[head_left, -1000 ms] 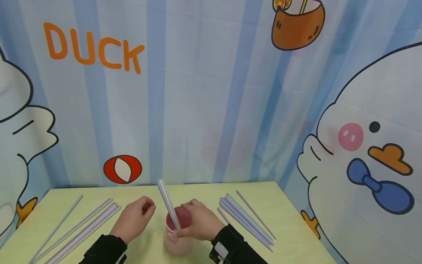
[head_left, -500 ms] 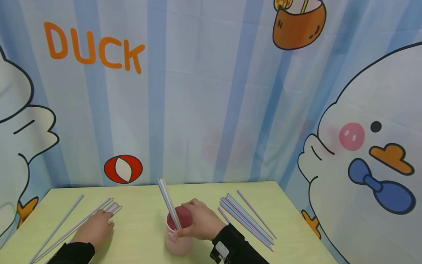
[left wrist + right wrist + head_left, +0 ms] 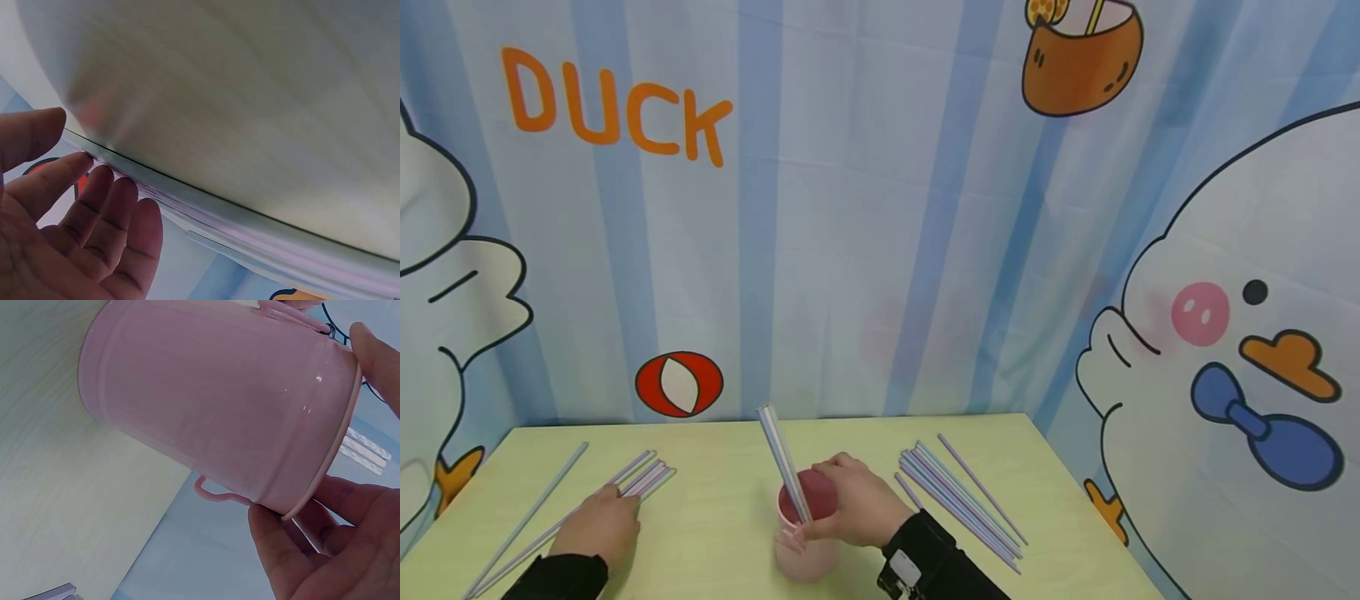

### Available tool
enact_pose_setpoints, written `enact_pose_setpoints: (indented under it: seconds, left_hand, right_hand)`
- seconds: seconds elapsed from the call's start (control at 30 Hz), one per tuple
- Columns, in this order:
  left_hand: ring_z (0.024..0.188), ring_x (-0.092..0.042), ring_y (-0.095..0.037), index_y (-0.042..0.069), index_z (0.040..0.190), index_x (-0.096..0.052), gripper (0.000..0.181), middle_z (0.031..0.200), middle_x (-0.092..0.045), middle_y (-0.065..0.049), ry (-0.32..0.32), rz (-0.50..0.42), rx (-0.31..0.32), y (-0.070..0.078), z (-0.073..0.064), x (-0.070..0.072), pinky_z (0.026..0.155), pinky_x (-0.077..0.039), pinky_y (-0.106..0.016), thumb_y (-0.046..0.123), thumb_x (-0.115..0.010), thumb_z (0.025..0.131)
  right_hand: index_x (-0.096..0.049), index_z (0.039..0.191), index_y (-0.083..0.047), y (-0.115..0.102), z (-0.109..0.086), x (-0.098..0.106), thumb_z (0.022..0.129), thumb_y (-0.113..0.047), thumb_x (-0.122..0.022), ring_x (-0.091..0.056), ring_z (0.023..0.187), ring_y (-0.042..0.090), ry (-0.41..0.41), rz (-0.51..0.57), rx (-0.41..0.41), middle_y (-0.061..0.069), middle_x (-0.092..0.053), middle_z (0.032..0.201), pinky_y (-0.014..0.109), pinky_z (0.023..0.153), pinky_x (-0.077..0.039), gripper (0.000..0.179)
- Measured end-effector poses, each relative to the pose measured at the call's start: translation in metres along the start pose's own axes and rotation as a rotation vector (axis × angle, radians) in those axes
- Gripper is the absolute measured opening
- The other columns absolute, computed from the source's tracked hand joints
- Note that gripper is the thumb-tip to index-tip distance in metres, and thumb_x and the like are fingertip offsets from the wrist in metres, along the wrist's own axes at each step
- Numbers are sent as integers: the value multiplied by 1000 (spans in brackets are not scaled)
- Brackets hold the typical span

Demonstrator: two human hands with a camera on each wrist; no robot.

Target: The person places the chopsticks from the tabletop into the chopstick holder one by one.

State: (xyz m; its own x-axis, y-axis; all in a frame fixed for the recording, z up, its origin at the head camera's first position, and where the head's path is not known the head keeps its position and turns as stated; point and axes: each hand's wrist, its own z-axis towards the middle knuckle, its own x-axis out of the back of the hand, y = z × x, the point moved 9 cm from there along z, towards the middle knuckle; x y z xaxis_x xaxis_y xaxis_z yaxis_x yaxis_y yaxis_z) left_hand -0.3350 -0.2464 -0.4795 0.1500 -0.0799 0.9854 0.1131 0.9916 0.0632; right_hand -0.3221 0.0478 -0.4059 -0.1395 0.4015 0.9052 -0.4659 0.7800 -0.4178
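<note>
At the left of the table my left hand [image 3: 598, 527] lies over a bundle of long pastel straws [image 3: 651, 477]. In the left wrist view its fingertips [image 3: 147, 219] touch the bundle's edge, and the thumb stands apart. My right hand [image 3: 857, 502] holds the rim of a pink bucket-like cup [image 3: 805, 560], which stands upright in the middle. The right wrist view shows fingers and thumb on opposite sides of the cup's rim, with a small loop [image 3: 215, 495] on its side. Several straws [image 3: 781, 454] lean left out of the cup; their lower ends are hidden inside.
To the right lies another bundle of straws [image 3: 955, 500], with a loose purple straw [image 3: 981, 483] beside it. A single pale blue straw [image 3: 542, 500] lies at the far left. Behind the yellow table [image 3: 722, 442] hangs a printed curtain [image 3: 842, 250].
My left hand has moved from beside the cup to the left, onto the straw bundle, then slightly back towards me. The right hand and the cup have stayed in place.
</note>
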Motion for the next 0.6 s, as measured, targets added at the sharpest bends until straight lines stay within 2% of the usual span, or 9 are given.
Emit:
enact_pose_setpoints:
  seconds: [0.4, 0.6]
  left_hand:
    - [78, -60, -35, -1, 97, -71, 16, 87, -60, -18, 4, -24, 8, 2, -1, 0, 74, -54, -59, 8, -72, 84]
    - [77, -64, -33, -1, 92, -67, 9, 84, -63, -14, -45, -98, -1, 9, 0, -3, 71, -55, -55, 4, -69, 86]
  right_hand:
    - [-64, 128, -12, 0, 0, 0, 66, -58, -81, -57, 96, 13, 6, -20, 10, -3, -59, 111, 31, 82, -57, 80]
    - [-63, 129, -12, 0, 0, 0, 66, -58, -81, -57, 96, 12, 8, -14, 9, -3, -58, 112, 31, 82, -57, 80]
